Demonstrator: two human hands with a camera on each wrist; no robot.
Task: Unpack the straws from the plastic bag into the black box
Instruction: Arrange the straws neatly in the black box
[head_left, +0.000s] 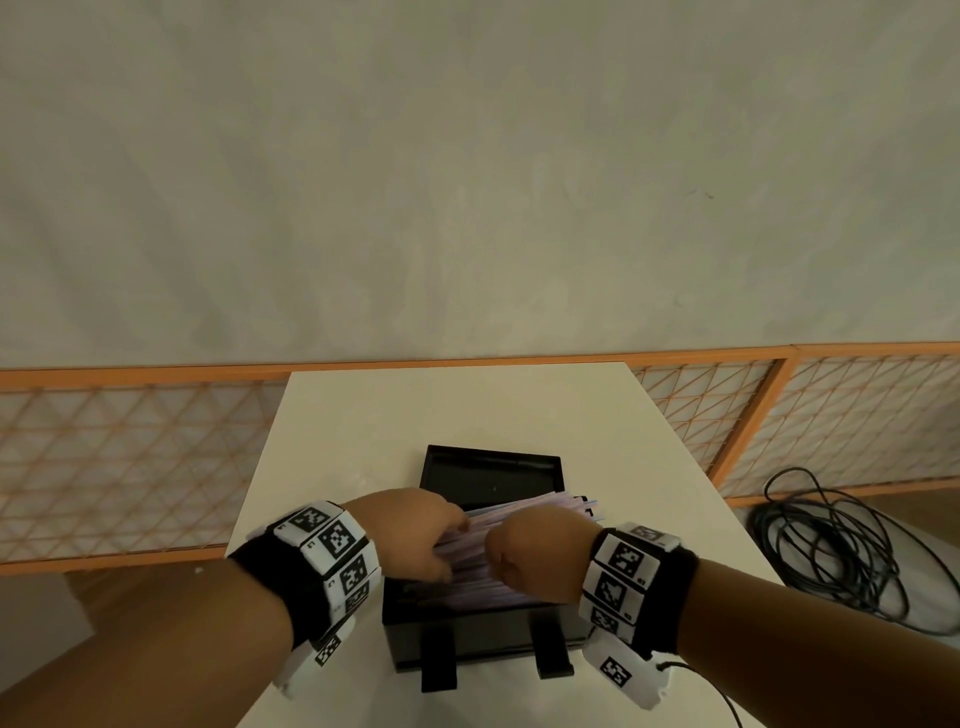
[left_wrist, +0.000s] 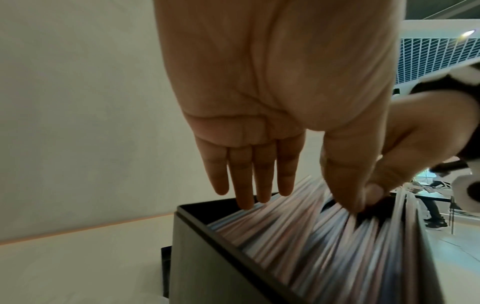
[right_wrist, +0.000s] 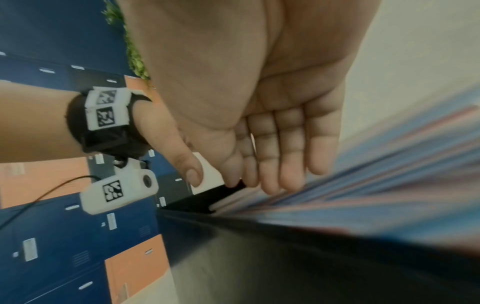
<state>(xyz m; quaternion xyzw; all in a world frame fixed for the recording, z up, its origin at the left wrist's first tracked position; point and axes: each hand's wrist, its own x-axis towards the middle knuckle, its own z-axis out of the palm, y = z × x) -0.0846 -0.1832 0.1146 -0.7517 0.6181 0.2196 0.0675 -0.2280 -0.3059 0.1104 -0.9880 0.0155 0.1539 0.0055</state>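
The black box (head_left: 467, 642) stands on the white table (head_left: 467, 405) with its lid (head_left: 493, 475) lying open behind it. A thick layer of pastel straws (head_left: 519, 512) lies lengthwise inside, their right ends poking over the box's right wall. My left hand (head_left: 415, 535) rests on the left part of the straws (left_wrist: 311, 236), fingers (left_wrist: 249, 185) straight and pointing down, the thumb touching the pile. My right hand (head_left: 535, 561) lies on the straws (right_wrist: 389, 185) with straight, relaxed fingers (right_wrist: 275, 164). Neither hand grips anything. No plastic bag shows in any view.
Two black tabs (head_left: 439, 660) stick out of the box's front wall near the table's front edge. A coil of black cable (head_left: 831, 551) lies on the floor to the right. An orange mesh fence (head_left: 130, 457) runs behind the table.
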